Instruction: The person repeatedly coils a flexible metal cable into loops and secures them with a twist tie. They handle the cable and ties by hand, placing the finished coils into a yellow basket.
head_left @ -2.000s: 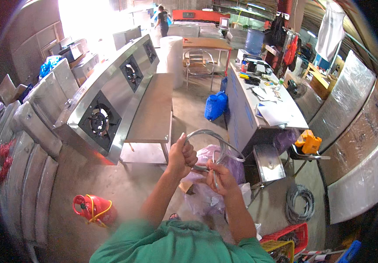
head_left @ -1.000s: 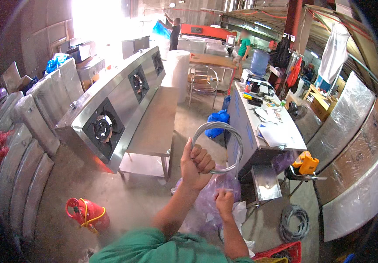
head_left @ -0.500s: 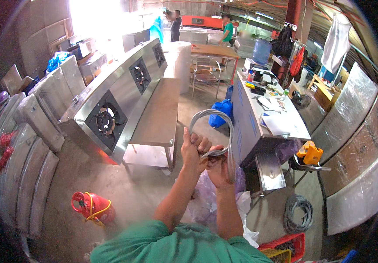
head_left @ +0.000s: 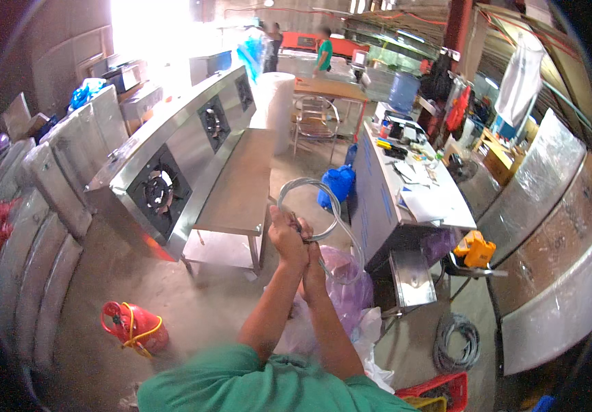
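Held out in front of me is a coil of grey hose (head_left: 335,200), with a loose loop hanging down on its right side. My left hand (head_left: 287,233) is closed around the near left part of the coil. Just below and to the right, my right hand (head_left: 314,269) is closed on the same hose, close against the left one. Its fingers are partly hidden by the left hand and the hose. Beneath the hands lies a bundle of purplish clear plastic (head_left: 347,292).
A steel burner stove (head_left: 179,161) rests tilted behind a low steel table (head_left: 230,185). To the right is a long workbench (head_left: 416,180) with papers and tools. A red gas cylinder (head_left: 138,328), another grey coil (head_left: 457,343) and a red crate (head_left: 457,391) occupy the floor.
My hands have come closer together and moved slightly left and down with the coil. One loop now hangs loose at the right. The person in green at the back has moved left.
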Tool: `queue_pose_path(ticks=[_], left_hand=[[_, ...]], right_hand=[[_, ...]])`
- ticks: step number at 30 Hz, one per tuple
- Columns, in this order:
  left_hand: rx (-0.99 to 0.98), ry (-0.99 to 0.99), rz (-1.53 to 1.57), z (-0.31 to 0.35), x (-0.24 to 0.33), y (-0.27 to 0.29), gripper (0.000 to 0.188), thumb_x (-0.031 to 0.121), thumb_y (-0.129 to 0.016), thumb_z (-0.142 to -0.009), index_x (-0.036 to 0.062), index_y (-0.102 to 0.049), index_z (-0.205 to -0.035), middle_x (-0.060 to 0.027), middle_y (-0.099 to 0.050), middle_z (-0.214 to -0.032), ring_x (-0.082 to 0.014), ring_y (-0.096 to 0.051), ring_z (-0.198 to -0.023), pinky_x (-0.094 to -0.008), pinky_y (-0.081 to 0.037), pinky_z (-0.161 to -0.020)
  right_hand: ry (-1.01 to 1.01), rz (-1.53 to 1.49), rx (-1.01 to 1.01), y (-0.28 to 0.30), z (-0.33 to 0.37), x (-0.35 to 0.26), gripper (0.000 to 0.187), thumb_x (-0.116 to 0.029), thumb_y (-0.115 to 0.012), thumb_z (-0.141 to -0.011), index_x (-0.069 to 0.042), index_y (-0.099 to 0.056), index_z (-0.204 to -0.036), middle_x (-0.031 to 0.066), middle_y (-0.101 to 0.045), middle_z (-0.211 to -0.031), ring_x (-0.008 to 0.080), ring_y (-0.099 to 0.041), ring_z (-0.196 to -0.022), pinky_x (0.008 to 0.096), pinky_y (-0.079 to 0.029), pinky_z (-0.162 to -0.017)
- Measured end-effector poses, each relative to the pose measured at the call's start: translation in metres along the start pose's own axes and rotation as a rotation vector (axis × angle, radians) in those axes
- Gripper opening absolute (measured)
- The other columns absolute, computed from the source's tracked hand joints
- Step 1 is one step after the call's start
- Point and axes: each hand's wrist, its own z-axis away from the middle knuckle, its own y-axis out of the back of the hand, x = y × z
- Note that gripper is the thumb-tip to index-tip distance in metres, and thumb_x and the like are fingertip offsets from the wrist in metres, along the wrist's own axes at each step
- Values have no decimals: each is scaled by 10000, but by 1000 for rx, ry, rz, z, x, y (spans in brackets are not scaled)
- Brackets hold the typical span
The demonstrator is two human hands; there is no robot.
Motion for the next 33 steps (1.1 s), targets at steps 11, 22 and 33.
queue_pose_path(ticks=[11, 22, 33], left_hand=[[-237, -213, -1061, 21, 10, 126, 474, 392, -418, -1039, 28, -546, -763, -116, -515, -610, -236, -511, -515, -403, -423, -512], [-240, 51, -1227, 94, -19, 152, 523, 383, -396, -1036, -16, -567, -743, -147, -567, -624, -258, -560, -580, -425, -440, -588], [-332, 717, -922, 105, -15, 199, 528, 463, -403, -1036, 35, -542, -759, -34, -471, -668, -177, -515, -563, -345, -469, -561]], right_hand=[[-405, 903, -177, 30, 113, -64, 328, -208, -639, -944, 25, -633, -1173, 23, -636, -805, 129, -592, -694, 309, -507, -672], [-1, 938, 168, 50, 104, -7, 264, -232, -601, -984, 19, -682, -958, -19, -558, -677, 65, -480, -562, 247, -397, -507], [123, 763, 246, 74, 99, -68, 276, -250, -554, -1009, 6, -639, -948, 26, -559, -698, 133, -594, -560, 268, -480, -523]])
